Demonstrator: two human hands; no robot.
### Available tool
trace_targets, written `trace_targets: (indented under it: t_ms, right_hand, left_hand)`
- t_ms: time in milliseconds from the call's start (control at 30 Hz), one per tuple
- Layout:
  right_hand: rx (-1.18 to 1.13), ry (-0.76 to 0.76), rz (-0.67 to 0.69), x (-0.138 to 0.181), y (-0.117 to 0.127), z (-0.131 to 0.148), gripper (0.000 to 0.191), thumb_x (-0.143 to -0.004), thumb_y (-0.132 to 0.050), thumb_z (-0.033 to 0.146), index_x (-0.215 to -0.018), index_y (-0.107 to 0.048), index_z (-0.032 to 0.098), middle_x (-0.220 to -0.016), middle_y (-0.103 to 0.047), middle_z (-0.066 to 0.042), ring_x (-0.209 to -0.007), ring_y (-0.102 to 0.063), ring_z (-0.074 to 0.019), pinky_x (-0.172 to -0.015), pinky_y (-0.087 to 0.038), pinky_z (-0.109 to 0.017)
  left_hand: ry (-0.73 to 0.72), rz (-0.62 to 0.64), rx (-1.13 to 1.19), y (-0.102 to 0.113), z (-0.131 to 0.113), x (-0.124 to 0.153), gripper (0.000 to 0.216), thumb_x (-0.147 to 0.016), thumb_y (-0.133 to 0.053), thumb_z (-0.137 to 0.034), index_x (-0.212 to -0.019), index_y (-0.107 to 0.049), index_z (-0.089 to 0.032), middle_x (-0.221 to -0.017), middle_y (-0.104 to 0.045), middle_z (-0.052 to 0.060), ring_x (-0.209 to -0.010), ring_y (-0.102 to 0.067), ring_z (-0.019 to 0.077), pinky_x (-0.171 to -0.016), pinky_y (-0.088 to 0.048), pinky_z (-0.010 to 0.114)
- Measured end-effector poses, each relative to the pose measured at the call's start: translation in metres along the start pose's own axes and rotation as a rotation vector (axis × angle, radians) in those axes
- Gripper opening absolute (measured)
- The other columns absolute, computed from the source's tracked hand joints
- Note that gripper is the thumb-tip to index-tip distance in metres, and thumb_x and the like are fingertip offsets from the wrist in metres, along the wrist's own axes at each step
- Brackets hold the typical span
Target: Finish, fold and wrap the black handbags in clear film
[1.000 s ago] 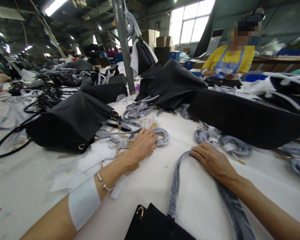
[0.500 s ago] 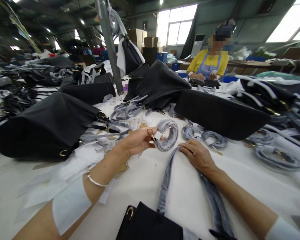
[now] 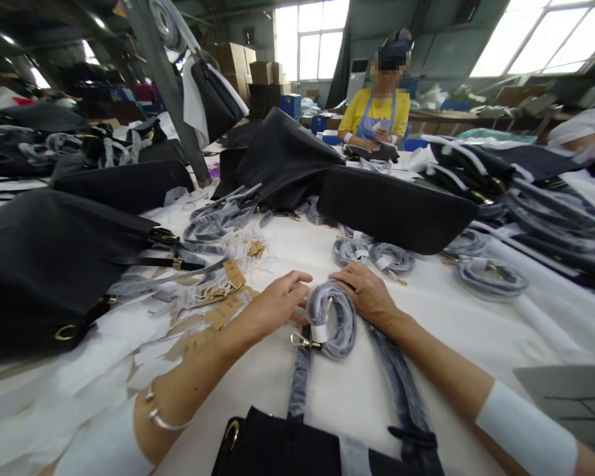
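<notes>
A coiled shoulder strap (image 3: pixel 351 334) in clear wrap, with a white band and a gold clasp (image 3: pixel 305 340), rests across the handle loop of a black handbag (image 3: pixel 287 443). My left hand (image 3: pixel 280 301) is just left of the coil, fingers apart, some fingertips partly hidden behind it. The fingers of my right hand (image 3: pixel 367 291) curl over the top of the wrapped bag handle (image 3: pixel 391 370), right against the coil's upper edge. That handbag lies at the near edge of view, partly cut off.
Beyond my hands lie more coiled straps (image 3: pixel 391 258) and large black bags (image 3: pixel 396 205). Brown tags (image 3: pixel 228 307) and white paper (image 3: pixel 94 357) are spread at left. A metal post (image 3: pixel 166 92) rises from the table. A co-worker in yellow (image 3: pixel 377 119) is across the table; another person's sleeve (image 3: pixel 582 125) shows at right.
My left hand has brought the coiled strap down and nearer, onto the handle loop, and its fingers have come apart. My right hand stays at the handle. The view has turned right.
</notes>
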State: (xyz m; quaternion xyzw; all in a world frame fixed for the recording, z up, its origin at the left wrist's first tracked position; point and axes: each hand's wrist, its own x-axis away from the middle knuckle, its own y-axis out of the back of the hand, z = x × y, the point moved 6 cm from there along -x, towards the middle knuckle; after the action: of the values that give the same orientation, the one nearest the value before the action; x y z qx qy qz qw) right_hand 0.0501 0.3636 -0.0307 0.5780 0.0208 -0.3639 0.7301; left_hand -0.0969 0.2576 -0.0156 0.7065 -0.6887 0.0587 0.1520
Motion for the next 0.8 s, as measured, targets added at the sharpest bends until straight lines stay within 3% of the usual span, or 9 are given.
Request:
trace_targets:
  t_ms: [67,167,233,333,467,567,700,800]
  right_hand:
    - [0.004,-0.007,-0.008,0.0,0.0,0.0,0.027,-0.095,-0.05,0.035,-0.101,-0.073,0.023,-0.088,-0.065,-0.008,-0.088,-0.058,-0.0226,-0.081,-0.049,-0.036]
    - [-0.014,-0.021,-0.01,0.0,0.001,-0.001,0.026,-0.094,-0.051,0.035,-0.102,-0.073,0.023,-0.089,-0.066,-0.008,-0.089,-0.059,-0.0226,-0.081,-0.049,-0.036]
    - [-0.065,-0.046,-0.009,-0.001,0.001,-0.003,0.024,-0.093,-0.054,0.034,-0.101,-0.073,0.023,-0.088,-0.066,-0.007,-0.089,-0.059,-0.0221,-0.081,-0.049,-0.036]
    - [-0.238,-0.098,-0.043,-0.002,0.003,-0.01,0.02,-0.089,-0.06,0.033,-0.099,-0.073,0.022,-0.089,-0.067,-0.005,-0.088,-0.061,-0.0203,-0.082,-0.049,-0.035]
    - [-0.451,-0.161,-0.088,-0.003,0.007,-0.016,0.021,-0.089,-0.06,0.035,-0.099,-0.073,0.022,-0.091,-0.069,-0.005,-0.088,-0.063,-0.0193,-0.083,-0.049,-0.035]
    - [-0.499,-0.172,-0.091,-0.002,0.008,-0.016,0.023,-0.091,-0.057,0.036,-0.099,-0.073,0.022,-0.094,-0.07,-0.006,-0.091,-0.063,-0.02,-0.085,-0.049,-0.037]
    - [-0.501,-0.161,-0.151,-0.001,0.012,-0.016,0.021,-0.089,-0.059,0.036,-0.098,-0.071,0.021,-0.096,-0.069,-0.006,-0.092,-0.063,-0.0202,-0.084,-0.049,-0.036]
    - [-0.455,-0.125,-0.174,0.0,0.023,-0.012,0.018,-0.09,-0.06,0.035,-0.089,-0.071,0.021,-0.09,-0.068,-0.006,-0.089,-0.062,-0.02,-0.083,-0.049,-0.036]
  left_hand:
    - [-0.066,-0.052,-0.188,0.001,-0.002,0.006,0.043,-0.089,-0.048,-0.044,-0.122,-0.049,-0.017,-0.107,-0.063,0.01,-0.091,-0.065,0.0209,-0.07,-0.055,0.033]
    - [-0.204,-0.134,-0.613,-0.01,-0.012,0.019,0.057,-0.078,-0.064,-0.046,-0.127,-0.049,-0.022,-0.113,-0.063,0.008,-0.097,-0.063,0.0248,-0.083,-0.052,0.038]
    - [-0.301,-0.144,-0.845,-0.025,-0.02,0.025,0.061,-0.074,-0.068,-0.036,-0.13,-0.047,-0.022,-0.118,-0.061,0.009,-0.106,-0.059,0.0274,-0.091,-0.048,0.04]
    - [-0.445,-0.044,-1.052,-0.05,-0.032,0.022,0.053,-0.078,-0.058,-0.018,-0.129,-0.047,-0.017,-0.118,-0.062,0.011,-0.11,-0.055,0.0268,-0.098,-0.044,0.039]
    - [-0.569,0.133,-1.225,-0.072,-0.039,0.002,0.029,-0.081,-0.046,-0.008,-0.105,-0.059,-0.017,-0.11,-0.064,0.009,-0.102,-0.058,0.0243,-0.091,-0.047,0.037]
    - [-0.54,0.008,-1.279,-0.066,-0.041,-0.012,0.025,-0.082,-0.043,-0.006,-0.098,-0.059,-0.017,-0.109,-0.061,0.01,-0.098,-0.058,0.0241,-0.084,-0.049,0.037]
    - [-0.516,-0.257,-1.1,-0.04,-0.039,-0.012,0.03,-0.084,-0.049,-0.012,-0.113,-0.051,-0.021,-0.116,-0.056,0.008,-0.109,-0.052,0.0226,-0.094,-0.046,0.036]
    - [-0.441,-0.237,-1.041,-0.028,-0.023,-0.016,0.041,-0.084,-0.057,-0.021,-0.123,-0.047,-0.02,-0.119,-0.056,0.008,-0.111,-0.052,0.0236,-0.095,-0.045,0.037]
